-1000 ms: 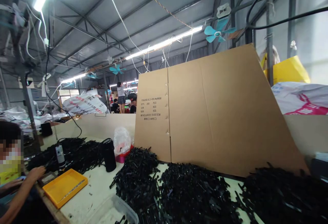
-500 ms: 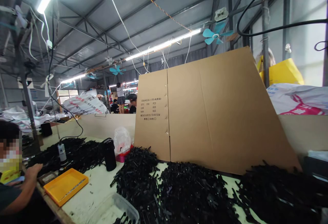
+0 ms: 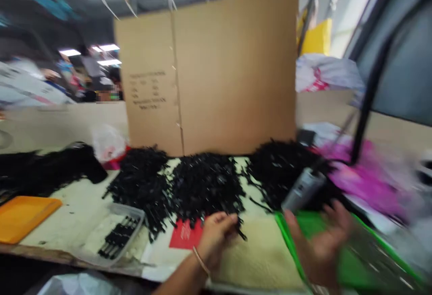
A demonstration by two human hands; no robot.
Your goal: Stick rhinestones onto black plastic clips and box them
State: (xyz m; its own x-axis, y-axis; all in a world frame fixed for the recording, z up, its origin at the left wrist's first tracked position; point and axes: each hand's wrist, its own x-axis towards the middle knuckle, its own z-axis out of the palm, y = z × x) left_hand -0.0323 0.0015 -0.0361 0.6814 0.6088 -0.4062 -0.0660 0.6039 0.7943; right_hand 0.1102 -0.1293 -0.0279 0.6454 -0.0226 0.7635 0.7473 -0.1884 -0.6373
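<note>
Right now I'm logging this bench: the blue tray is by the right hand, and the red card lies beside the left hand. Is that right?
Not quite: the tray by the right hand is green, not blue, as the head view shows. The red card does lie beside the left hand.

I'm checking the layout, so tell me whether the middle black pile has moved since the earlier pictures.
No, not visibly: the middle black pile still lies along the foot of the cardboard sheet, shifted neither left nor right; the camera has turned.
</note>
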